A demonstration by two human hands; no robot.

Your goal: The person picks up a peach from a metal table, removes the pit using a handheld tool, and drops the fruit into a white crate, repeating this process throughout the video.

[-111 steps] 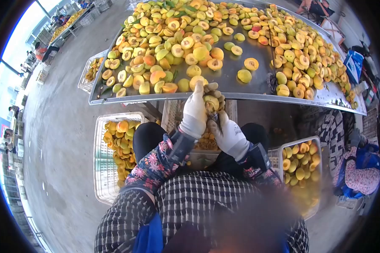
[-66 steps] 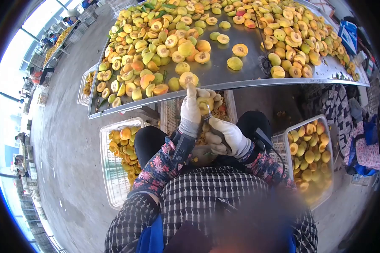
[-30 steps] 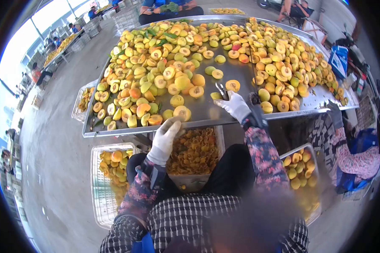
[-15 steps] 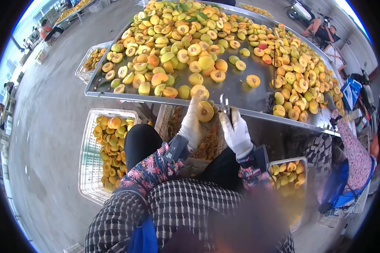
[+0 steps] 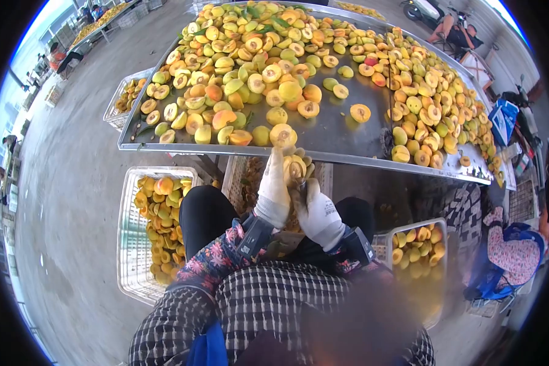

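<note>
The room is a wide hall with a grey concrete floor, where any dropped fruit could make a foot slide. Across twelve o'clock of the view stands a long bench of grey sheet metal with a low rim. Two loose heaps of yellow and orange fruit halves lie on it. Its smooth metal looks slippery, so a knock of the wrist could send pieces over the edge. Between three and four o'clock sits another person in pink patterned clothes, well apart.

A white plastic mesh crate at eight o'clock is piled with fruit; a bumping leg could spill the top pieces. A pale mesh basket at four o'clock holds fruit also.

The left hand in a white glove has its grip curled around a yellow round fruit piece, just on the near side of the rim. The right hand in a white glove comes close from five o'clock; its grip seems closed on a thin metal tool, though fingers hide most of it. If juice wets the gloves, the piece could turn and the tool could slip against the left fingers: in my judgement, the most serious risk.
</note>
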